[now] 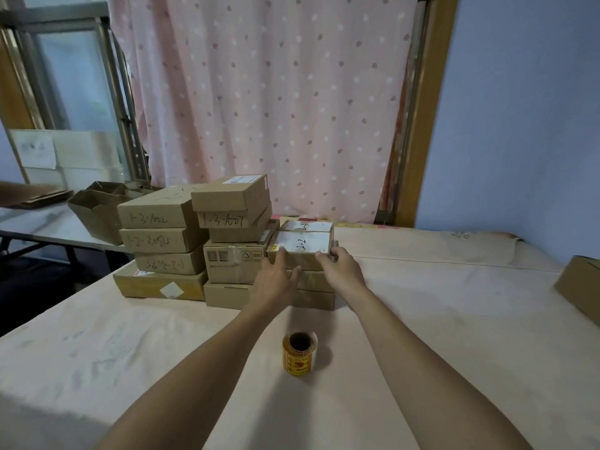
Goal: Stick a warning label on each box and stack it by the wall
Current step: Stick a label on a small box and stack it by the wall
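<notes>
Far left on the cloth-covered table [422, 319]: left stack [162, 241] of four cartons, handwritten codes on the front faces. Just beside it, the middle stack [237, 241], taller, in front of the pink dotted curtain [266, 108]. Left arm is extended forward; the left hand [276, 277] lies against the front face of the top box [303, 243], fingers mostly straight with tips at the near left top edge, thumb spread to the right, pressing rather than wrapping. This box sits on two flat cartons and touches the middle stack. It has white patches on the lid and a small yellow sticker [275, 247] at its near left corner. Right arm is also extended; the right hand [341, 267] has its fingers curled over the box's near right corner, gripping it. The label roll [299, 354] stands on end between the forearms, nearer the person. A lone carton [581, 287] lies at the far right edge.
</notes>
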Available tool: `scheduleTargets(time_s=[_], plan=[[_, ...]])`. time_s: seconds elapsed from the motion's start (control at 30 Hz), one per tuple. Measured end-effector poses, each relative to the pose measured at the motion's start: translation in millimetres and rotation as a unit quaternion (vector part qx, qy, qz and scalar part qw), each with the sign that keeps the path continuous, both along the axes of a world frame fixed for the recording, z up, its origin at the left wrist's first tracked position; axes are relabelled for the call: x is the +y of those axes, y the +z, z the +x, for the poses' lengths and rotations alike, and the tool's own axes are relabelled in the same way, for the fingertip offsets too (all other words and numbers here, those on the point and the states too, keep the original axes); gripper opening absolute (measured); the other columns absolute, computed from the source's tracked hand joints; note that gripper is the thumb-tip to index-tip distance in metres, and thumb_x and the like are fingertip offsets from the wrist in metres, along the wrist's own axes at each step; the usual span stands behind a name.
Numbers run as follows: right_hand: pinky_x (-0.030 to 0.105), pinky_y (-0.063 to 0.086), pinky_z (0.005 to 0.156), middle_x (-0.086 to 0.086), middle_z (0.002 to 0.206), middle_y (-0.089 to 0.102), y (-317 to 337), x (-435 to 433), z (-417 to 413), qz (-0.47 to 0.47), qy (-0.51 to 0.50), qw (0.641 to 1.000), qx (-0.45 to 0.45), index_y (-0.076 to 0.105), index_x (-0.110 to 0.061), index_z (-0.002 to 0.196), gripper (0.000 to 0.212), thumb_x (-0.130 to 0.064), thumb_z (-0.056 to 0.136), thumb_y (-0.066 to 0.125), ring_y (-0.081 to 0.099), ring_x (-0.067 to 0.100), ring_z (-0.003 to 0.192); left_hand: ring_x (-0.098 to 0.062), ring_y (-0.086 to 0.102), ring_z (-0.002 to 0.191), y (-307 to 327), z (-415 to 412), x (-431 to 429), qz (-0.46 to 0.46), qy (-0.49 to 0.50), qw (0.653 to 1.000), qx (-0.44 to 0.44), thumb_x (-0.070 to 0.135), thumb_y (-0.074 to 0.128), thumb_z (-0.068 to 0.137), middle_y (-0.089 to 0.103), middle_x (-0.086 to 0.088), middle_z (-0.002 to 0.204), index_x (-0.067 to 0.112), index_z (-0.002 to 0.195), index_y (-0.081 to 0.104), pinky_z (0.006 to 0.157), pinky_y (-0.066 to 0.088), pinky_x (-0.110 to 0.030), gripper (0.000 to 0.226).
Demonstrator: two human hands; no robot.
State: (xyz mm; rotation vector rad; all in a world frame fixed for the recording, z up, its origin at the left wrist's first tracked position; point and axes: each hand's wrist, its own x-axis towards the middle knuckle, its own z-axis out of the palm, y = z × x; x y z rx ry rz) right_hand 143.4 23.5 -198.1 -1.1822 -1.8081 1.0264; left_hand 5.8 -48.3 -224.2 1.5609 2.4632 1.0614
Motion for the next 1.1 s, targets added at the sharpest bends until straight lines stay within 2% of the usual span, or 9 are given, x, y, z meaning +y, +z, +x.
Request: scheduleTargets(time_s=[0.13, 0.27, 0.5, 0.63, 0.73, 0.8, 0.9, 1.0, 1.1], plan=[[0.034, 0.048, 0.092, 0.001, 0.124, 0.065, -4.9, -3.7, -0.7, 0.002, -0.04, 0.999, 0.032, 0.06, -0.016, 0.127, 0.044, -0.046, 0.095, 0.06, 0.06, 0.019, 0.109, -0.035, 0.056, 0.113, 0.1, 7.1, -2.1, 0.036, -0.004, 0.999, -0.021, 0.049, 0.044, 0.102, 0.05, -0.016, 0.131, 0.018, 0.139, 0.04, 0.081, 0.04, -0.035, 0.048], [0.036, 0.053, 0.09, -0.012, 0.097, 0.063, -6.0, -10.7, 2.4, -0.001, -0.085, 0.992, 0.097, 0.054, -0.02, 0.114, 0.039, -0.045, 0.09, 0.07, 0.065, 0.018, 0.104, -0.027, 0.055, 0.103, 0.5, 20.8, 0.2, 0.061, -0.011, 0.996, -0.07, 0.052, 0.044, 0.102, 0.052, -0.011, 0.124, 0.014, 0.13, 0.047, 0.079, 0.038, -0.033, 0.047], [0.03, 0.048, 0.086, -0.017, 0.085, 0.06, -2.7, -28.6, 2.9, 0.011, -0.093, 0.993, 0.066, 0.044, -0.029, 0.148, 0.059, -0.032, 0.094, 0.068, 0.057, 0.012, 0.092, -0.022, 0.058, 0.104, -3.8, 41.6, 8.1, 0.175, 0.006, 0.955, -0.24, 0.044, 0.054, 0.097, 0.057, -0.005, 0.122, 0.018, 0.122, 0.048, 0.085, 0.051, -0.043, 0.037], [0.032, 0.055, 0.08, -0.021, 0.078, 0.058, -5.3, -31.3, 4.6, 0.042, -0.089, 0.995, 0.033, 0.06, -0.028, 0.122, 0.029, -0.025, 0.093, 0.066, 0.066, 0.013, 0.088, -0.023, 0.061, 0.11, -1.0, 46.8, 11.2, 0.212, 0.014, 0.938, -0.274, 0.019, 0.062, 0.094, 0.057, 0.002, 0.122, 0.021, 0.126, 0.047, 0.089, 0.056, -0.046, 0.036], [0.022, 0.047, 0.066, -0.016, 0.087, 0.063, -8.6, -30.5, 9.4, 0.061, -0.097, 0.993, 0.039, 0.062, -0.031, 0.101, 0.009, -0.031, 0.094, 0.066, 0.06, 0.005, 0.08, -0.012, 0.058, 0.112, 5.2, 46.4, 7.2, 0.252, 0.012, 0.909, -0.331, 0.002, 0.064, 0.09, 0.055, 0.009, 0.127, 0.021, 0.145, 0.04, 0.085, 0.054, -0.031, 0.063], [0.027, 0.05, 0.075, -0.012, 0.097, 0.061, -10.2, -28.7, 13.9, 0.087, -0.107, 0.99, 0.035, 0.061, -0.031, 0.089, 0.009, -0.037, 0.093, 0.067, 0.06, 0.009, 0.088, -0.007, 0.051, 0.113, 10.2, 46.9, 1.9, 0.271, 0.023, 0.894, -0.356, 0.0, 0.069, 0.089, 0.05, 0.011, 0.126, 0.017, 0.154, 0.031, 0.084, 0.049, -0.026, 0.078], [0.034, 0.055, 0.079, -0.01, 0.095, 0.061, -11.0, -26.9, 22.2, 0.109, -0.119, 0.986, 0.041, 0.06, -0.025, 0.081, 0.017, -0.036, 0.092, 0.068, 0.062, 0.012, 0.088, -0.011, 0.058, 0.112, 12.9, 50.7, -7.2, 0.275, 0.011, 0.891, -0.361, 0.007, 0.072, 0.088, 0.058, 0.009, 0.117, 0.011, 0.142, 0.052, 0.078, 0.05, -0.019, 0.057], [0.022, 0.053, 0.069, -0.012, 0.093, 0.068, -11.2, -30.0, 38.3, 0.115, -0.112, 0.984, 0.079, 0.063, -0.024, 0.091, 0.008, -0.028, 0.093, 0.069, 0.066, 0.01, 0.089, -0.015, 0.07, 0.102, 7.9, 56.9, -13.8, 0.293, -0.042, 0.877, -0.379, 0.007, 0.072, 0.087, 0.074, 0.009, 0.105, 0.023, 0.112, 0.072, 0.085, 0.06, -0.035, 0.03], [0.011, 0.05, 0.073, -0.013, 0.102, 0.072, -17.6, -38.8, 61.6, 0.13, -0.115, 0.976, 0.131, 0.07, -0.022, 0.113, 0.019, -0.022, 0.094, 0.068, 0.067, 0.003, 0.093, -0.012, 0.072, 0.102, 6.4, 72.3, -23.4, 0.304, -0.104, 0.861, -0.394, 0.005, 0.068, 0.089, 0.077, 0.007, 0.106, 0.02, 0.115, 0.075, 0.091, 0.059, -0.038, 0.031]])
